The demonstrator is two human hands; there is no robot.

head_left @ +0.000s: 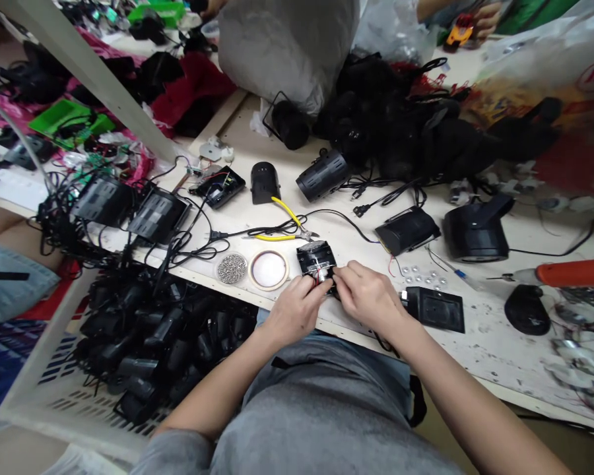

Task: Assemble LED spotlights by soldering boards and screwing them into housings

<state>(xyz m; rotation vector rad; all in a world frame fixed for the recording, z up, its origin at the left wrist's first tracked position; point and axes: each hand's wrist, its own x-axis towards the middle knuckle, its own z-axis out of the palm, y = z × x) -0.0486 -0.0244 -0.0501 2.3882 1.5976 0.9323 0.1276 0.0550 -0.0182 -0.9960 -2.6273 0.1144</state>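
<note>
A small black plastic housing (313, 252) lies at the table's front edge, with a silvery part and a thin red wire showing inside. My left hand (297, 305) pinches its near left side, the fingers closed beside the red wire. From the right, my right hand (369, 295) grips the housing's near corner with thumb and fingers together. What exactly lies under the fingertips is hidden. Just behind the housing rest yellow-handled cutting pliers (277, 236), their jaws spread. A roll of tape (268, 270) and a round dish of small metal screws (232, 268) sit to the left.
Right of my hands lie a black rectangular part (435, 310), a black cased unit (408, 231) and an orange-handled tool (574, 272). Corded black units (158, 214) crowd the left. Below stands a white crate (34, 396) full of black parts. A co-worker's hand (486, 23) shows at the back.
</note>
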